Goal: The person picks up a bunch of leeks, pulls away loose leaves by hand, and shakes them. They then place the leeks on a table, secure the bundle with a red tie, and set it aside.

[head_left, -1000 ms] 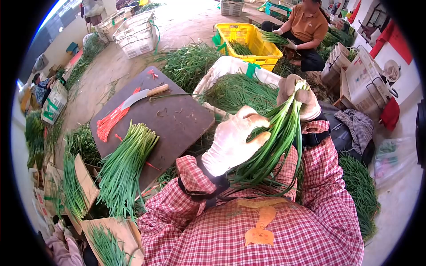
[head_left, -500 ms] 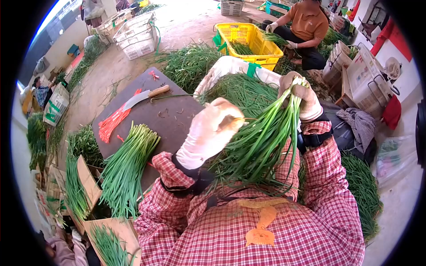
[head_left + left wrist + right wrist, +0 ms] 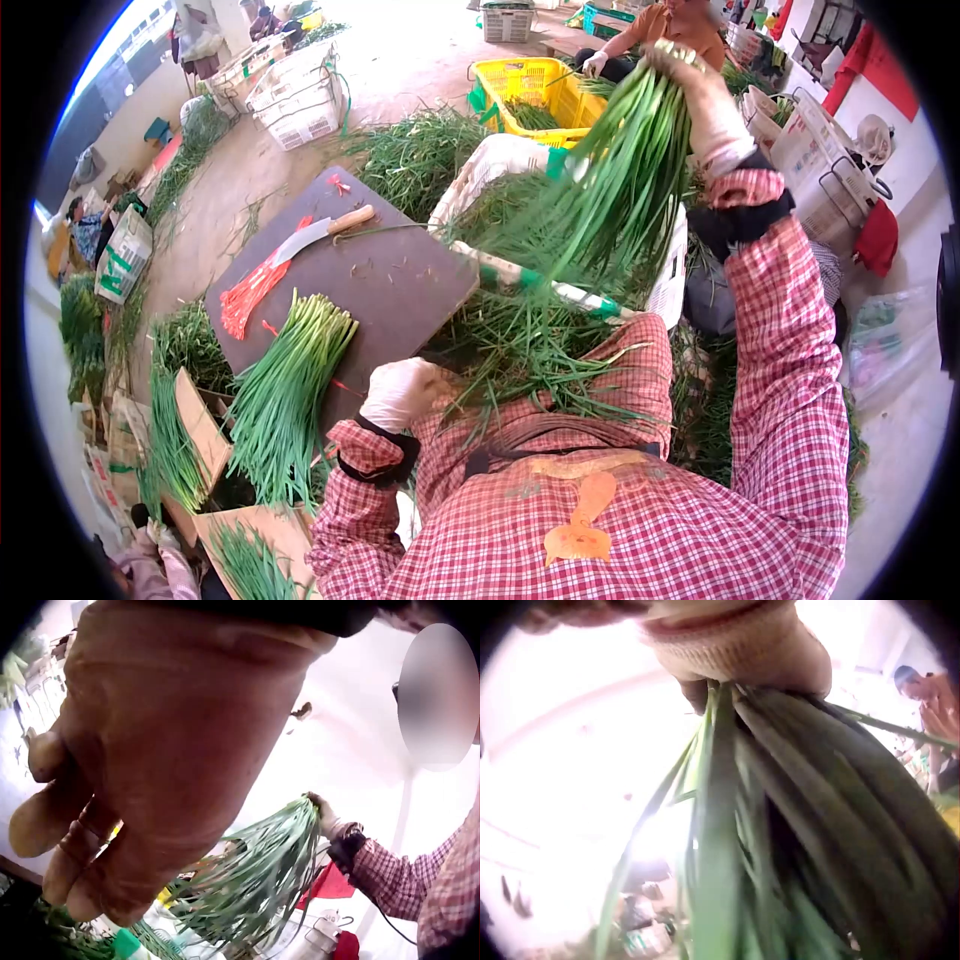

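My gloved right hand point(image 3: 708, 108) grips a bunch of garlic chives point(image 3: 632, 150) by its pale stem ends, held high with the long leaves hanging down and blurred at the tips. In the right wrist view the leaves point(image 3: 817, 802) fan out below the glove. Low over my left thigh is my gloved left hand point(image 3: 402, 393). The left wrist view shows its fingers point(image 3: 71, 862) loosely bent, nothing in them. Loose chive leaves point(image 3: 560, 375) lie across my lap. Under the raised bunch stands a white crate point(image 3: 670, 265) filled with more chives.
Left of my lap, a dark board point(image 3: 400, 275) carries a knife point(image 3: 310, 235), red ties point(image 3: 250, 297) and a thick chive bundle point(image 3: 290, 395) overhanging its edge. A yellow crate point(image 3: 520, 70) stands ahead, near a seated person point(image 3: 655, 30). Cardboard point(image 3: 205, 430) is at the left.
My right hand has lifted the chives up and forward from before my chest. My left hand has moved away from the bunch, down and left. Loose leaves now show on my lap.
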{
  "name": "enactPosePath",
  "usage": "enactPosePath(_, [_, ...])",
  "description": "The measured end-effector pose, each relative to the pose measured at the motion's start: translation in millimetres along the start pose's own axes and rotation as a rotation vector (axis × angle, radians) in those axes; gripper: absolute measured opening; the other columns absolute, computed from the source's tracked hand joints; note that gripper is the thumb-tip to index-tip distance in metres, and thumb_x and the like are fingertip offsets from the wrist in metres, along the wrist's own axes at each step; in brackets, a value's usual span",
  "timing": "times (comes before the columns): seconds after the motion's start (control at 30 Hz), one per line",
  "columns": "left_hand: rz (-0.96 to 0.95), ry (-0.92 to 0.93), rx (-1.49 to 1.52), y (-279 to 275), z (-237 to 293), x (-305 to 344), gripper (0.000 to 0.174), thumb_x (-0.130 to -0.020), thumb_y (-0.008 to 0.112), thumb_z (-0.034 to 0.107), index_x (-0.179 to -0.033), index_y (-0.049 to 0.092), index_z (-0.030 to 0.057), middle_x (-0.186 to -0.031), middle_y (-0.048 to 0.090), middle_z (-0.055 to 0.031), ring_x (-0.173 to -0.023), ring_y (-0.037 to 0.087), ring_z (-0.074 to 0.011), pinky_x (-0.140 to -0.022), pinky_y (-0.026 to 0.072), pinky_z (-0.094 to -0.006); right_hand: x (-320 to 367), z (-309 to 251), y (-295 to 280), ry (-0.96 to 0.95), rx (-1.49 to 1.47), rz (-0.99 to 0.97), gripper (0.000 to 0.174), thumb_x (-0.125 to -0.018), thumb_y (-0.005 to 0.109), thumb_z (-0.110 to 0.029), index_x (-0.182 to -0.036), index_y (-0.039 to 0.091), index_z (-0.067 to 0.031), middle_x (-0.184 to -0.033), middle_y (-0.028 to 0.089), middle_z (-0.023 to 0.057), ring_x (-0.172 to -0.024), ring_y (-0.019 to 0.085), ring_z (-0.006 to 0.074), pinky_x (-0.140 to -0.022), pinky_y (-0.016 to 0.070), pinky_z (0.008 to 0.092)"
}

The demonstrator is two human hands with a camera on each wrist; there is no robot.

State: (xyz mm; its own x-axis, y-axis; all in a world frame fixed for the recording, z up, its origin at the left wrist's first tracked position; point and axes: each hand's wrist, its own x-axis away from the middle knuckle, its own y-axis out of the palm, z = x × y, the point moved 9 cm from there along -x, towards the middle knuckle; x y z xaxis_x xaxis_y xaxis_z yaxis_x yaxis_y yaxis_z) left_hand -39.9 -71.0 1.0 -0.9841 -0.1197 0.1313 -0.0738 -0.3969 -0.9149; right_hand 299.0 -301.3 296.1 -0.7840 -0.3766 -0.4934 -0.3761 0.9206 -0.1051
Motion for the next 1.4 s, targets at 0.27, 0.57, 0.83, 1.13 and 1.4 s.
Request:
enactPosePath(0.27, [0.694, 0.133, 0.612, -151, 22, 9, 0.048, -0.083, 0.073, -0.004, -0.129, 0.066, 0.0060, -0.127, 0.065, -0.0145, -0.107, 0.065, -0.0213, -0.091, 0.0541, -0.0336, 3, -17, 61, 0.017, 0.010, -0.126, 0.035, -0.090, 0.077, -0.023, -0.118, 0.067, -0.0037, -0.098, 0.073, 0.0052, -0.082, 0.072, 0.0131, -0.075, 0.0590, 0.0261])
enactPosePath(0.57, [0.195, 0.578, 2.520, -101, 102, -152, 0.089, -0.084, 0.083, 0.027, -0.151, 0.030, -0.0013, -0.136, 0.055, -0.0214, -0.123, 0.058, -0.0354, -0.109, 0.0493, -0.0450, 97, -62, 221, -0.293, 0.339, -0.230, 0.024, -0.085, 0.075, -0.019, -0.105, 0.071, -0.0077, -0.092, 0.069, 0.0085, -0.081, 0.068, 0.0201, -0.072, 0.0559, 0.0296])
enactPosePath(0.83, [0.500, 0.545, 2.276, -93, 35, -109, 0.068, -0.088, 0.076, 0.023, -0.140, 0.039, -0.0015, -0.132, 0.058, -0.0192, -0.120, 0.059, -0.0329, -0.109, 0.0490, -0.0477, 192, -89, 299, -0.377, 0.450, -0.407, 0.039, -0.079, 0.079, -0.035, -0.113, 0.069, -0.0205, -0.109, 0.063, 0.0081, -0.107, 0.060, 0.0264, -0.088, 0.0401, 0.0594])
enactPosePath(1.13, [0.681, 0.648, 2.150, -111, -25, -79, 0.044, -0.093, 0.068, 0.019, -0.128, 0.049, -0.0017, -0.127, 0.062, -0.0168, -0.117, 0.061, -0.0302, -0.109, 0.0486, -0.0507, 219, -105, 278, -0.497, 0.013, -0.437, 0.072, -0.079, 0.078, -0.028, -0.144, 0.051, -0.0130, -0.130, 0.057, 0.0188, -0.120, 0.056, 0.0360, -0.101, 0.0438, 0.0531])
enactPosePath(1.4, [0.779, 0.722, 2.109, -111, -56, -77, 0.026, -0.097, 0.061, 0.015, -0.117, 0.058, -0.0018, -0.122, 0.065, -0.0146, -0.115, 0.062, -0.0277, -0.109, 0.0483, -0.0534, 281, -136, 273, -0.592, -0.240, -0.969, 0.027, -0.087, 0.070, -0.028, -0.109, 0.067, -0.0138, -0.105, 0.064, 0.0113, -0.100, 0.063, 0.0336, -0.083, 0.0518, 0.0455])
